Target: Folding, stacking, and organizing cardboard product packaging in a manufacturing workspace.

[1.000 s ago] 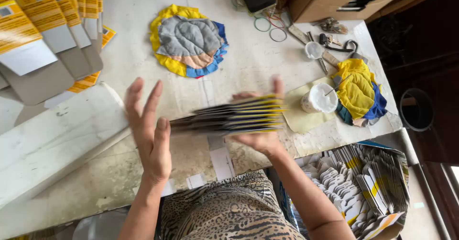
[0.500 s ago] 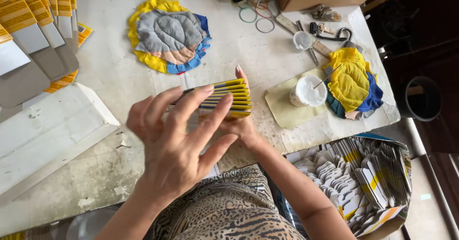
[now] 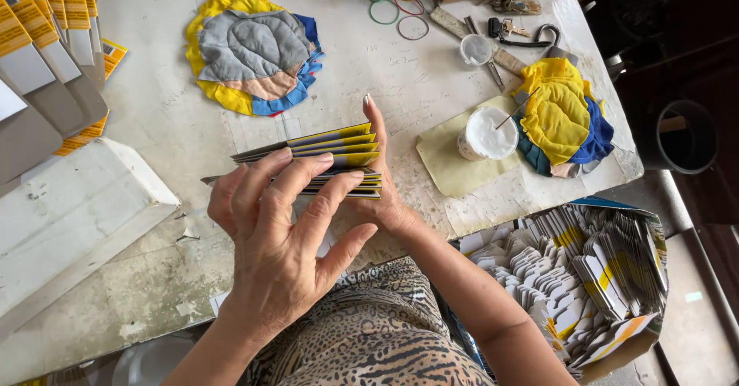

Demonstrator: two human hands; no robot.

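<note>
Both hands clamp 1 card stack [image 3: 323,159]: left hand [image 3: 281,236] fingers on top, right hand [image 3: 385,178] behind. Tub [image 3: 486,133] holds white paste; box [image 3: 585,270] holds cards.

Your cards [image 3: 339,159]: grey with yellow edges. Your dress [image 3: 369,340]: leopard print. Cloth pile [image 3: 250,51]: yellow, grey, blue, peach. Second pile [image 3: 562,113]: yellow, blue. Desk [image 3: 154,124]: stained off-white. Pot [image 3: 486,133]: white. Rings [image 3: 400,9]: green, red.
</note>
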